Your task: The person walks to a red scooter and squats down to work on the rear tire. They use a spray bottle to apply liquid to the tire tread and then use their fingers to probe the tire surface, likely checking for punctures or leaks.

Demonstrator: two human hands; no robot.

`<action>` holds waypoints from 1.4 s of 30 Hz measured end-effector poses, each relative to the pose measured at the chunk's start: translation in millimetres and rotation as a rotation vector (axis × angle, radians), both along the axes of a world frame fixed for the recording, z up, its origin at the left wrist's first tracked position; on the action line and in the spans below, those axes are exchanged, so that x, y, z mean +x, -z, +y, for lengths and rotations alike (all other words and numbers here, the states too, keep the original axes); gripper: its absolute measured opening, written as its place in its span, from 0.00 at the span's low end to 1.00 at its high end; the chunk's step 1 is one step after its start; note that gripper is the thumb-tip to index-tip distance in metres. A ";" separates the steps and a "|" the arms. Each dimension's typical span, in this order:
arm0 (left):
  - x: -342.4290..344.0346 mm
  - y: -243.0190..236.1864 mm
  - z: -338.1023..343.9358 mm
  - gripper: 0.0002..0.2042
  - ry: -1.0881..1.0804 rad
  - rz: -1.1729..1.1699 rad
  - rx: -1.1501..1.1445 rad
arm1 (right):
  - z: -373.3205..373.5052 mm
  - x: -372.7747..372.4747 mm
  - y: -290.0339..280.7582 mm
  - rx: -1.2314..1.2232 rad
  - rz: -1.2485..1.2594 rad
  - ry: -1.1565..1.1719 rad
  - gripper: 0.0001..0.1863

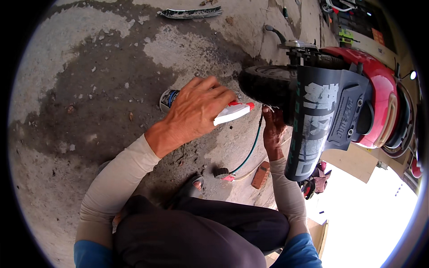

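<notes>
My left hand [190, 109] is wrapped around a spray bottle [231, 115] with a white and red trigger head. The nozzle points right, toward the lower side of a black tyre [267, 85] on a red motorbike [377, 62]. Past my knuckles shows the round end of a container [167, 100] with a dark and blue label; whether it belongs to the bottle I cannot tell. My right hand [273, 134] reaches up to the wheel, fingertips at the tyre's edge beside a little whitish matter. The wheel and a black mudflap [315, 120] partly hide its fingers.
A teal hose [253, 149] runs from near the wheel down to a black and red fitting [222, 173]. A red-brown brick [261, 175] lies by my right forearm. A black curved strip [190, 13] rests on the stained concrete [103, 80] at the far side.
</notes>
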State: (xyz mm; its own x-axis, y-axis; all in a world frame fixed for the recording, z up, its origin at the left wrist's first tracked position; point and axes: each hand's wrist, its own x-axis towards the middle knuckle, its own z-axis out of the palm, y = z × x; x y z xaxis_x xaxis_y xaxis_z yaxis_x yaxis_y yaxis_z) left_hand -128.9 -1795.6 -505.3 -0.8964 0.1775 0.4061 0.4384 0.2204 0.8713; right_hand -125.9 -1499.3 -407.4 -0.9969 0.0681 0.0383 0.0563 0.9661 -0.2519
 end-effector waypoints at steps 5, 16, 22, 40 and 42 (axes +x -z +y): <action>-1.6 -0.3 1.3 0.14 0.015 0.004 0.008 | 3.3 -0.7 -0.9 0.032 0.002 0.020 0.24; -1.6 3.3 7.2 0.12 -0.065 0.045 0.027 | 4.4 -2.5 5.7 0.046 -0.017 -0.046 0.26; -0.5 -5.9 -4.5 0.13 0.043 -0.041 -0.042 | 3.9 -2.4 4.1 0.050 -0.005 -0.047 0.28; -3.3 -0.2 4.3 0.14 -0.001 0.019 -0.016 | 25.6 -5.1 26.5 -0.051 -0.061 -0.054 0.29; -3.7 -3.6 2.1 0.13 -0.001 0.014 -0.018 | 36.4 -2.1 27.9 -0.045 -0.111 -0.007 0.29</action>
